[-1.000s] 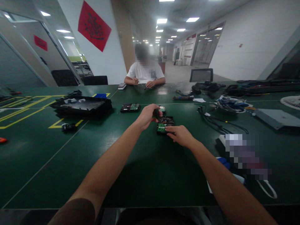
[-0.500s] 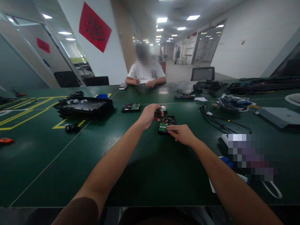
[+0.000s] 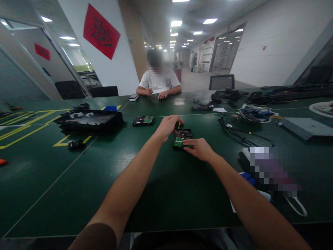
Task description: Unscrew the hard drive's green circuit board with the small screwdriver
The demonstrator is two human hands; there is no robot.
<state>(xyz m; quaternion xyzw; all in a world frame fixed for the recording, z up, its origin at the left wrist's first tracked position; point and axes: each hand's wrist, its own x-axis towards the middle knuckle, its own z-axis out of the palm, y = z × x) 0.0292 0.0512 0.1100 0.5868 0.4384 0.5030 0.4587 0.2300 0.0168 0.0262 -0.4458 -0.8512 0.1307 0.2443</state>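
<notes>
Writing: dark brushed characters are seen on the red poster above and behind the black tray, too soft to be read. A white label is noted on the green board of the opened drive, which lies right of the tray; its print is illegible.

Hands: a dark-and-yellow object is grasped in the closed left hand, mostly hidden by fingers. The right hand is held with fingers extended, tips on the board; whether the drive's edge is gripped cannot be told.

Obscured: a pixelated item, far right of the tray and nearer the viewer.
</notes>
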